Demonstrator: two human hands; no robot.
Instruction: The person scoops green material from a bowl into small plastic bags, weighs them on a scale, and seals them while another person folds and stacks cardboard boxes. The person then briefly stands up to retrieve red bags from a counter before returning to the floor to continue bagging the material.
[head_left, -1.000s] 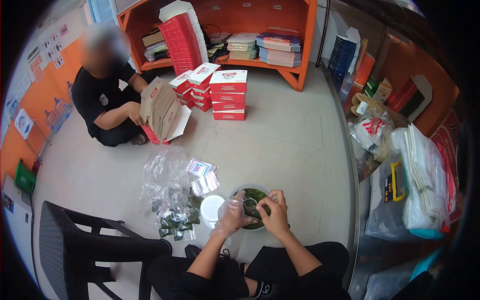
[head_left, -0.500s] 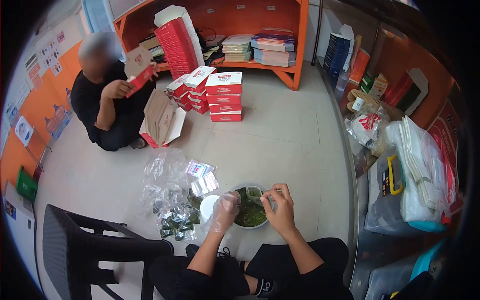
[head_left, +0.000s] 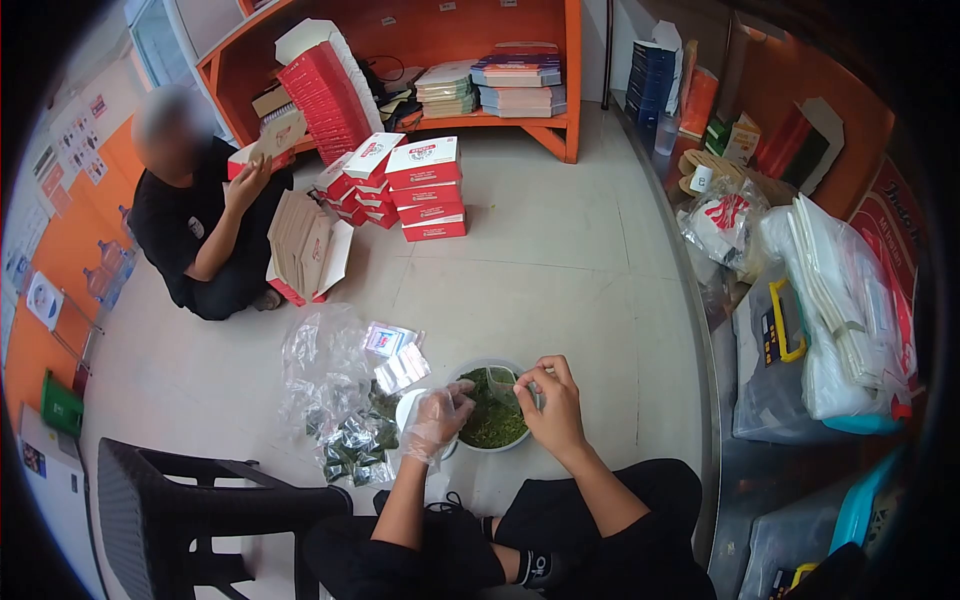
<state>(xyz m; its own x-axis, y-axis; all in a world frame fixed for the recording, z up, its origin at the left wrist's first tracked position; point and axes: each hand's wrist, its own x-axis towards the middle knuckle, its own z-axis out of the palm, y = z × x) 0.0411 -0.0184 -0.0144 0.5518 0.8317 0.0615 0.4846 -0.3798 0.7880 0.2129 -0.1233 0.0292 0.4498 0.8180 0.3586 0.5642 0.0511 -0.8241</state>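
Observation:
A round tub (head_left: 527,436) of chopped green leaves (head_left: 492,425) stands on the floor before me. My left hand (head_left: 433,420), in a clear plastic glove, is at the tub's left rim, its fingers loosely bent and apart. Nothing shows between them. Over the right rim, my bare right hand (head_left: 555,408) pinches the edge of a small clear plastic bag (head_left: 504,380), which hangs above the leaves. A white round lid or container (head_left: 406,408) is partly hidden behind my left hand. Several small filled bags (head_left: 355,445) with dark green contents lie to the left.
Clear plastic wrapping (head_left: 325,360) and silvery packets (head_left: 402,369) lie beyond the filled bags. A black stool (head_left: 190,470) stands at left. Another person (head_left: 195,215) handles a carton near stacked red-white boxes (head_left: 425,190). A metal shelf (head_left: 705,430) with plastic bins runs along the right.
My left hand has drawn slightly left and its fingers have loosened. My right hand still pinches the small bag. The other person has lowered the carton leftward. The camera view has shifted slightly.

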